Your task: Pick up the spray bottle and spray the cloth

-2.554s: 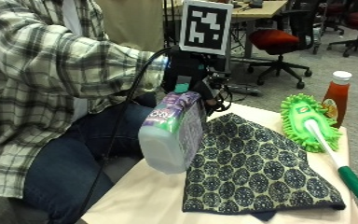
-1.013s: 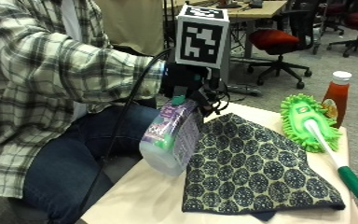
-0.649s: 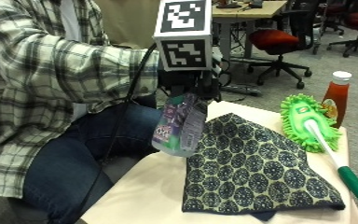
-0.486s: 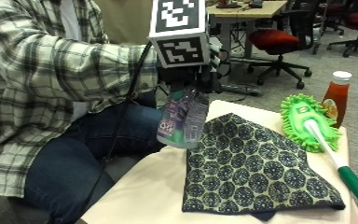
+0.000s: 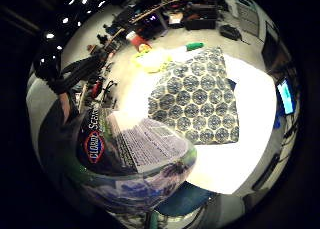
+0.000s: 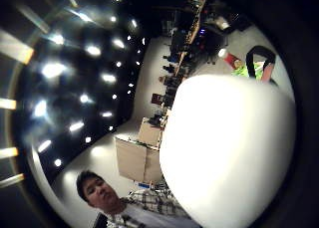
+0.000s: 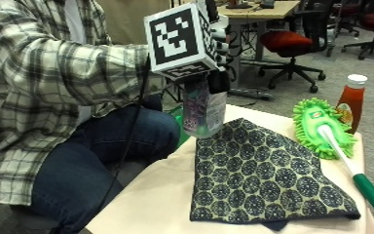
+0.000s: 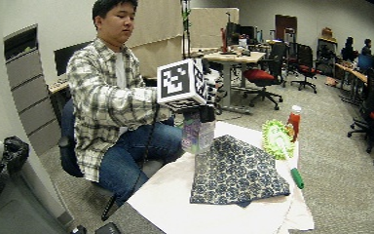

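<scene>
1. Bottle point(image 7: 203, 112) now upright, lifted off the worktop point(image 7: 155, 195); earlier it lay tilted, lower.
2. We see the hand point(image 7: 213, 80) curled round its neck.
3. Pickup done; it hangs just beside the cloth point(image 7: 265, 175) edge. Aim nozzle, spray next.

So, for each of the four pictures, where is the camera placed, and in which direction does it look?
Little finger side palm view: on the palm, looking past the spray bottle down at the cloth.
Thumb side palm view: on the palm, bottle body filling it, room behind.
Outside view: beside the table, facing the right hand holding the bottle above the cloth; sleeve and leg show.
Wide outside view: farther back, whole person.
Both outside views share the green duster.
</scene>
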A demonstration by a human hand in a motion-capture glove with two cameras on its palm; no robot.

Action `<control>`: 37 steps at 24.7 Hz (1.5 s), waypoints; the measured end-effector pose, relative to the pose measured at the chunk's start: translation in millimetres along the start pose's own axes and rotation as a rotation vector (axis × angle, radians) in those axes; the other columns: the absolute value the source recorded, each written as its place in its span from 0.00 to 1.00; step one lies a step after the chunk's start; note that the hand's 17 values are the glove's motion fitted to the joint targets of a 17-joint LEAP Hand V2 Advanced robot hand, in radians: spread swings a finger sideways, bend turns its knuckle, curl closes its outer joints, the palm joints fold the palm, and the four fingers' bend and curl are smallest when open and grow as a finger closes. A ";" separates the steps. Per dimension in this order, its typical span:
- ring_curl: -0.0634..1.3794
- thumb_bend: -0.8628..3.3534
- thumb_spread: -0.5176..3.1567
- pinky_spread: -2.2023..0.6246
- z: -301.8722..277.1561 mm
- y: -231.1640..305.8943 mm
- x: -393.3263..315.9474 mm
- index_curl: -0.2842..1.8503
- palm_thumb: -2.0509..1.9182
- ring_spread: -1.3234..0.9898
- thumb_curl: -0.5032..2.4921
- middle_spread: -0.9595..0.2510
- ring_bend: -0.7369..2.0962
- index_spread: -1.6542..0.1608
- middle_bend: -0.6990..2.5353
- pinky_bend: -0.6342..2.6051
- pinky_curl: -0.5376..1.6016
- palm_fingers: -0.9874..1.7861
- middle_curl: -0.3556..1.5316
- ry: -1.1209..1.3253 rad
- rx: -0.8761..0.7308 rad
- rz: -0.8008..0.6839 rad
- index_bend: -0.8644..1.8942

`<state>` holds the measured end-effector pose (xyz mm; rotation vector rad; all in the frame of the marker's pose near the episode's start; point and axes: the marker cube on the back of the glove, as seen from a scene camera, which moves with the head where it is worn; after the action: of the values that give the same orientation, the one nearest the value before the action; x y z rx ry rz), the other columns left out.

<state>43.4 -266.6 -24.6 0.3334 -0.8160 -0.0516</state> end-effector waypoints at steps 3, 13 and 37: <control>0.37 0.20 0.17 0.71 3.4 -1.8 -8.5 0.40 0.77 0.48 0.43 0.64 0.49 0.76 0.39 0.29 0.44 0.84 0.46 -0.071 0.021 -0.036 0.44; 0.37 0.20 0.17 0.72 58.1 -45.3 -26.1 0.40 0.77 0.48 0.43 0.65 0.49 0.76 0.38 0.29 0.44 0.82 0.45 -0.273 0.075 -0.071 0.43; 0.37 0.20 0.22 0.74 161.6 -111.6 78.3 0.40 0.79 0.50 0.43 0.71 0.46 0.77 0.35 0.28 0.45 0.77 0.45 -0.167 -0.028 -0.027 0.38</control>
<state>-10.3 -429.6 98.7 0.3164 -0.9753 -0.1177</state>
